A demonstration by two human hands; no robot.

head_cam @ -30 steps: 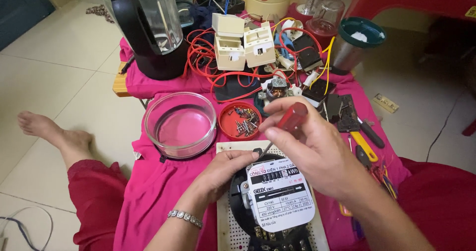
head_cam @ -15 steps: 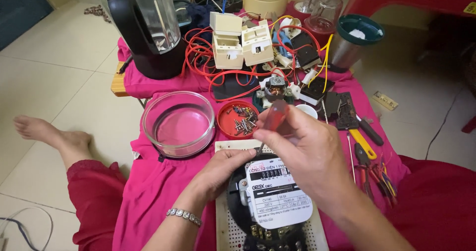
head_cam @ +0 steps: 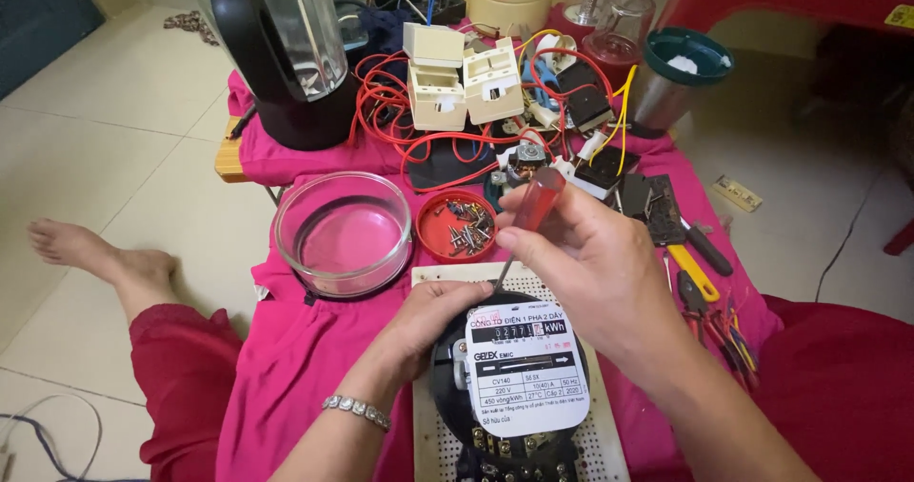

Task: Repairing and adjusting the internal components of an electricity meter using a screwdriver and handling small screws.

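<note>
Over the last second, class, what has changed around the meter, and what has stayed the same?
The right hand has tilted the red-handled screwdriver slightly more upright, its tip kept at the black meter's top edge. The left hand still steadies the meter. The glass bowl and the red lid of screws stayed put.

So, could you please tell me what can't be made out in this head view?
- Screwdriver tip: hidden behind the left hand at the meter top.
- Meter's lower terminals: cut off by the bottom edge.
- Blender top: cut off by the upper edge.
- Screws in the red lid: too small to count.
</note>
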